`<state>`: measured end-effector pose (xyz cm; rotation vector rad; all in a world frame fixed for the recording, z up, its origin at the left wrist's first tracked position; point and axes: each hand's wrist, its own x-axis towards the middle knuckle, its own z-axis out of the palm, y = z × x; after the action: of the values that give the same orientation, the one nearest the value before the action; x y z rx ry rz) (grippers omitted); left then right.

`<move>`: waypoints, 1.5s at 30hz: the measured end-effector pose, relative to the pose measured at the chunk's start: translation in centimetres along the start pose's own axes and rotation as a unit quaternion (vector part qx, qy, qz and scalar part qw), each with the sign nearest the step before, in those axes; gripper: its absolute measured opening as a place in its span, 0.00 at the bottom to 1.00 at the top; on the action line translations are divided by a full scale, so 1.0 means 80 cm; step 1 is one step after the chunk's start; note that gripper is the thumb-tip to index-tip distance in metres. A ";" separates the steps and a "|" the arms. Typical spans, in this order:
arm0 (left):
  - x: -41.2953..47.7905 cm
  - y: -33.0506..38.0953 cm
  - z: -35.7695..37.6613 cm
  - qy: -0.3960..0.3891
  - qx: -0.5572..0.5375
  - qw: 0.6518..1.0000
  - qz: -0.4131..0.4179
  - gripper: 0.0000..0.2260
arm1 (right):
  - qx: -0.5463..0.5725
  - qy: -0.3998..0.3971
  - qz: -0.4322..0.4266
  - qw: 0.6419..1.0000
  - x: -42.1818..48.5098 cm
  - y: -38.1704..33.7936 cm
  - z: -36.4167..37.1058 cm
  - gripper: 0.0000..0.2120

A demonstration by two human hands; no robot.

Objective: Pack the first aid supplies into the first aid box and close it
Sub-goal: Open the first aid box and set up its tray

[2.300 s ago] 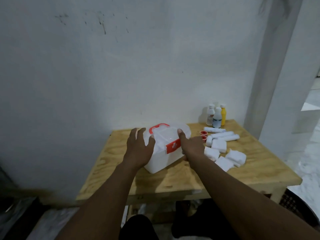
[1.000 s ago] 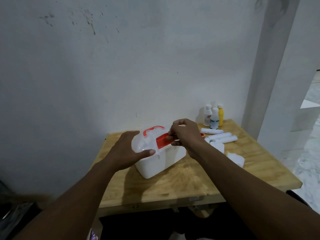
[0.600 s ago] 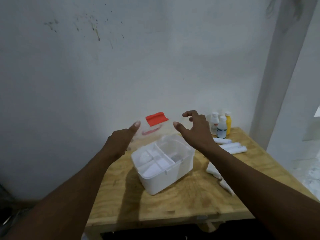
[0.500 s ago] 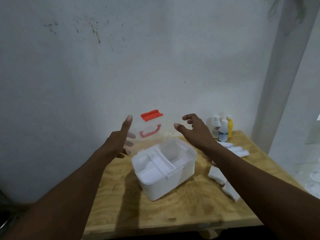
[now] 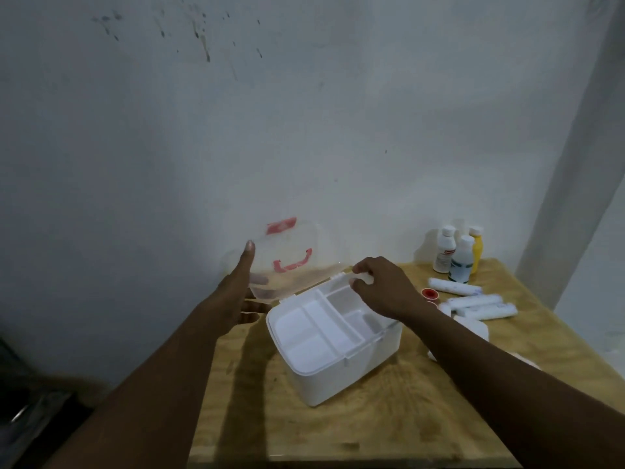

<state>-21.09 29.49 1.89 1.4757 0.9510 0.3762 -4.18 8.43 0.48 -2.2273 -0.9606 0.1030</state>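
Note:
The white first aid box (image 5: 341, 377) stands open on the wooden table (image 5: 389, 424), with a white divided tray (image 5: 324, 330) sitting in its top. Its clear lid (image 5: 287, 262), with a red handle and red latch, is swung up and back. My left hand (image 5: 241, 299) holds the lid's left edge, thumb up. My right hand (image 5: 382, 286) pinches the tray's far rim at the box's back corner. To the right lie white bandage rolls (image 5: 473, 301), white gauze packs (image 5: 471, 328), red tape rolls (image 5: 430, 293) and three bottles (image 5: 458, 253).
A pale wall rises right behind the table, and a wall corner stands at the far right. The table's front edge runs along the bottom of the view. Dark, blurred objects lie on the floor at the lower left.
The closed box was unlatched by my right hand and its lid swung up and back. My left hand now holds the lid open, and my right hand has dropped onto the tray's rim.

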 end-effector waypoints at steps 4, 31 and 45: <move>-0.011 -0.019 0.010 -0.008 0.046 0.998 -0.052 0.36 | -0.013 0.012 -0.008 1.000 -0.011 -0.002 0.005 0.13; -0.005 -0.056 0.051 0.143 0.149 0.974 0.096 0.23 | 0.244 -0.276 0.271 0.889 -0.010 -0.053 -0.010 0.35; 0.011 -0.046 0.054 0.130 0.199 0.964 0.116 0.22 | 0.323 -0.316 0.336 0.826 0.026 -0.028 0.040 0.42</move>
<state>-18.59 26.83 -2.53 1.9494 1.1093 0.5838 -5.11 12.71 -0.13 -1.7661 -0.2860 1.3486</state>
